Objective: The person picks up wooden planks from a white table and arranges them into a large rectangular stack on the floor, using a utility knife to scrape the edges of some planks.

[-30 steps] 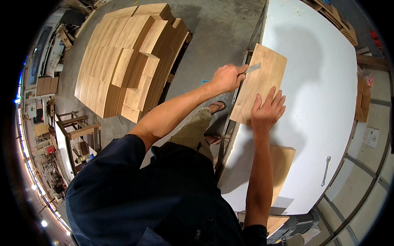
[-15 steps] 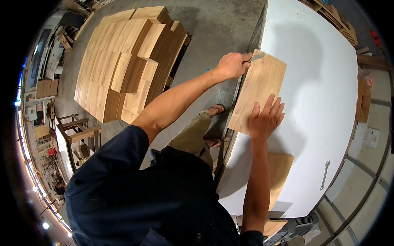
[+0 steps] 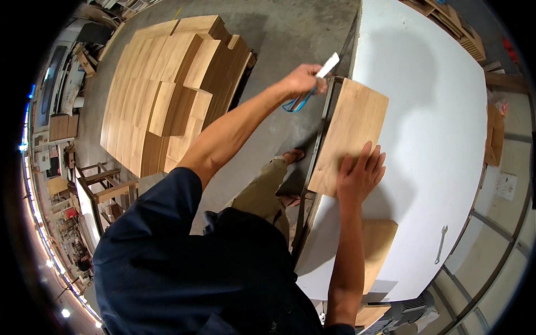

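Observation:
A rectangular wood-grain board [image 3: 356,120] lies along the left edge of the white tabletop [image 3: 424,162]. My right hand [image 3: 359,174] rests on its near end, fingers spread and stretched out. Out past the board's far left corner, above the floor, my left hand [image 3: 304,81] is closed around a flat metal blade [image 3: 328,65]. The blade is lifted clear of the board and catches the light. A blue loop [image 3: 299,104], like a cord or strap, hangs beneath that hand. Under my right forearm a second wood-grain board [image 3: 382,243] lies on the table, partly covered.
A wrench [image 3: 441,244] lies near the table's right side. To the left, a large stack of wood-grain boards [image 3: 162,89] rises from the concrete floor. A wooden-framed stand [image 3: 106,187] is at lower left. A dark motor [image 3: 413,310] sits below the table's near end.
My left hand has drawn back left, taking the blade off the board's far end and turning it upward. The board has shifted slightly toward me under my right hand.

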Demonstrator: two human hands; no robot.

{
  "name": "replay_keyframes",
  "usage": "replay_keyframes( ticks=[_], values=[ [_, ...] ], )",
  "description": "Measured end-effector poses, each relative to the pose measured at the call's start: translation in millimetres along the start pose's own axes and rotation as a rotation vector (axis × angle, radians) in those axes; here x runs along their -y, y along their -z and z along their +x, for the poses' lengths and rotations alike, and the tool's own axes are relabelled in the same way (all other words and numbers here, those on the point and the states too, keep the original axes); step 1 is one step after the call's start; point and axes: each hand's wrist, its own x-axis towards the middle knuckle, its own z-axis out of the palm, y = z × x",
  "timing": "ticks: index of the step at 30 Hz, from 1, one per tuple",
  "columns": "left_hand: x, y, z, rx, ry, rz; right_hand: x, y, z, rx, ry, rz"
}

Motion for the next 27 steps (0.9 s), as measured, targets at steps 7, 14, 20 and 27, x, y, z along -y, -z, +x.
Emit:
replay_keyframes(
  ticks=[7, 14, 20, 27],
  values=[
    [4, -26, 2, -0.083, -0.533, 0.492, 0, -1, -3, -0.008, 0.000, 0.020],
    [34, -31, -29, 0.005, -0.765, 0.726, 2, 1, -2, -0.045, 0.020, 0.024],
    [95, -66, -175, 0.162, -0.814, 0.763, 2, -6, -2, -0.140, 0.052, 0.015],
    [66, -50, -180, 0.077, -0.509, 0.575, -1, -8, -1, -0.100, 0.012, 0.006]
  ],
)
